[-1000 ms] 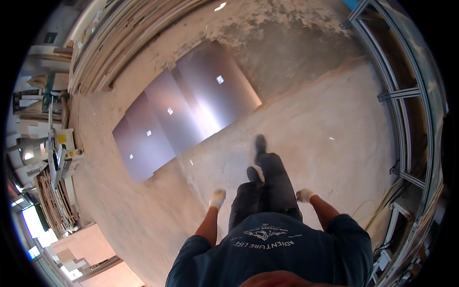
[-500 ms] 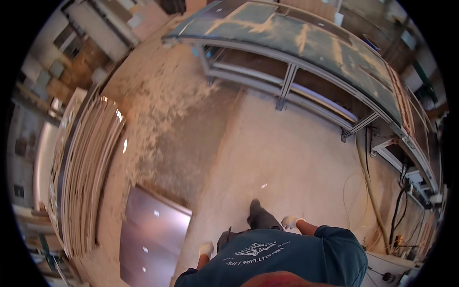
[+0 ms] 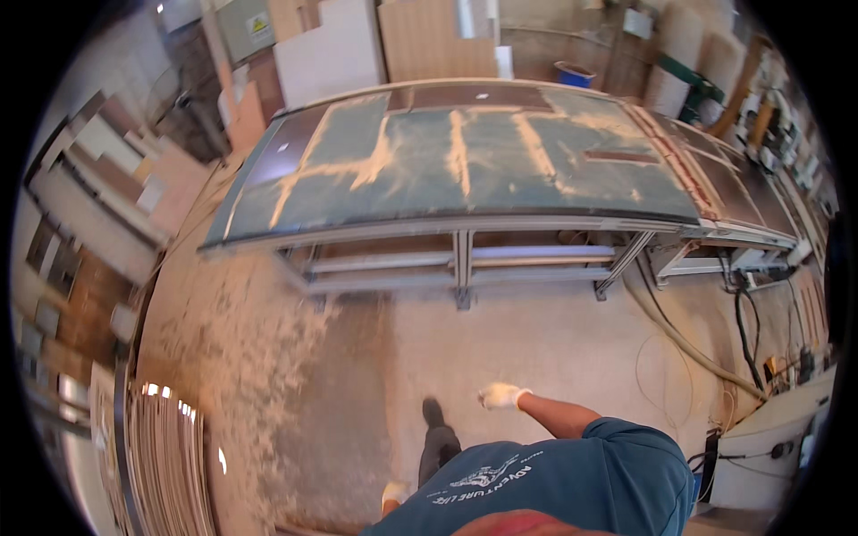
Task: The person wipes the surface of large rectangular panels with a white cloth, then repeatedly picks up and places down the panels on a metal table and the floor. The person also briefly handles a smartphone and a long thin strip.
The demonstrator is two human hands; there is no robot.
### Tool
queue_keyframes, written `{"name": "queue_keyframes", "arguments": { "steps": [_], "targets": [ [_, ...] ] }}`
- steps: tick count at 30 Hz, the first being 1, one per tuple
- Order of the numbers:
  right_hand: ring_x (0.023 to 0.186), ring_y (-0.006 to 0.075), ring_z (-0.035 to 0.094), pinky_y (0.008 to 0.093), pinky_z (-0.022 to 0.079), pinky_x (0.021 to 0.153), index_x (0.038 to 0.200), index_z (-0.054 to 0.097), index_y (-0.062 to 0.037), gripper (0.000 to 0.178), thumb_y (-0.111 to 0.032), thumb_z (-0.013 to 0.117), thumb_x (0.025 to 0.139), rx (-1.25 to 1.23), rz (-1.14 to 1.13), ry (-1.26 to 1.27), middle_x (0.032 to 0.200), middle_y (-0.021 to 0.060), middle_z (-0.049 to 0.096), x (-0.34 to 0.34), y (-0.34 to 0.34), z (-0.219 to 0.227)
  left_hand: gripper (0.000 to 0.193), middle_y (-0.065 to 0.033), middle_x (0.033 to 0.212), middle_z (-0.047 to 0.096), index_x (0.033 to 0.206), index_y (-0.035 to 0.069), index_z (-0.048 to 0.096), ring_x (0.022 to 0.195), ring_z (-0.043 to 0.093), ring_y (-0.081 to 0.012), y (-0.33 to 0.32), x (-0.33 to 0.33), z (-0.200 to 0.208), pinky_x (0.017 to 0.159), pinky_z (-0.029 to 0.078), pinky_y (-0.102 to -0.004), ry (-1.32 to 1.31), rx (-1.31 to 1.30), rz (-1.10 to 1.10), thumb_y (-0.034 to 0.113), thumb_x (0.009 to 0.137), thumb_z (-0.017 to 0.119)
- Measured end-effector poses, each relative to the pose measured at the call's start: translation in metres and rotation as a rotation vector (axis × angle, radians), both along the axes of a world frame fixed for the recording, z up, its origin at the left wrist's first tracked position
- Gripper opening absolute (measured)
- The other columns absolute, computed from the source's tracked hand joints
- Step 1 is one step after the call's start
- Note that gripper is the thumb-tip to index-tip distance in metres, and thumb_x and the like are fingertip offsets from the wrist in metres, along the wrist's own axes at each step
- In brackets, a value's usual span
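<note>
My right hand (image 3: pixel 502 397), in a whitish work glove, reaches out over the pale floor ahead of my body. Its fingers are curled in, and nothing shows in them. My left hand (image 3: pixel 394 492), gloved as well, hangs low beside my leg; its fingers are too hidden by my shirt to make out. Neither hand touches anything that I can see. In front stands a long worktable (image 3: pixel 429 192) with a green top on a metal frame. Sawdust streaks cross it, and dark brown panels (image 3: pixel 284 147) lie at its left end and along its far side.
Stacked boards (image 3: pixel 165 456) stand on edge at the lower left. A thick hose (image 3: pixel 688 344) and cables run over the floor at the right, near a pale cabinet (image 3: pixel 769 447). Upright sheets (image 3: pixel 331 54) and a blue bucket (image 3: pixel 574 75) are behind the table.
My view has swung up and left, bringing the worktable squarely ahead. The brown panel on the floor has left the view. My right hand has swung forward.
</note>
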State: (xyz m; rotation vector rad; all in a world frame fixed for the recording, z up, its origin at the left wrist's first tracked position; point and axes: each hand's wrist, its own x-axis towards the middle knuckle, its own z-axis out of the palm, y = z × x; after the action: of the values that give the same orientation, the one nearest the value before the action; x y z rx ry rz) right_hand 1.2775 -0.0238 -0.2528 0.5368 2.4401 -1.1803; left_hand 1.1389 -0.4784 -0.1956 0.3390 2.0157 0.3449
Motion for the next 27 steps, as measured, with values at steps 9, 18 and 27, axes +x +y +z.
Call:
{"name": "queue_keyframes", "arguments": {
  "steps": [9,18,27],
  "targets": [
    [0.080,0.0223,0.070,0.0378,0.056,0.066,0.119,0.061,-0.0036,0.036,-0.019,0.052,0.088,-0.420,-0.799,-0.135,0.098,0.0120,0.070,-0.041,0.182,0.187,0.014,-0.0074,0.075,0.060,0.099,0.005,0.063,0.051,0.057,-0.0184,0.290,-0.307,0.096,0.041,0.043,-0.0282,-0.029,0.561,0.513,0.014,0.092,0.056],
    [0.071,0.0184,0.067,0.0337,0.054,0.064,0.103,0.064,0.0023,0.026,-0.013,0.049,0.088,-0.274,-1.093,0.447,0.090,0.0120,0.069,-0.162,0.520,0.238,0.033,-0.0071,0.096,0.067,0.125,0.003,0.058,0.062,0.062,-0.0139,0.722,-0.443,0.184,0.053,0.048,-0.0250,0.210,0.935,0.512,0.014,0.094,0.056],
    [0.091,0.0204,0.067,0.0342,0.050,0.085,0.124,0.060,-0.0019,0.040,-0.011,0.047,0.088,-0.133,-0.909,0.321,0.105,0.0128,0.069,-0.259,0.783,0.280,0.047,-0.0231,0.124,0.062,0.129,-0.003,0.054,0.111,0.059,-0.0356,0.966,-0.535,0.145,0.099,0.043,-0.0407,0.556,0.693,0.165,0.028,0.093,0.058]
  ]
}}
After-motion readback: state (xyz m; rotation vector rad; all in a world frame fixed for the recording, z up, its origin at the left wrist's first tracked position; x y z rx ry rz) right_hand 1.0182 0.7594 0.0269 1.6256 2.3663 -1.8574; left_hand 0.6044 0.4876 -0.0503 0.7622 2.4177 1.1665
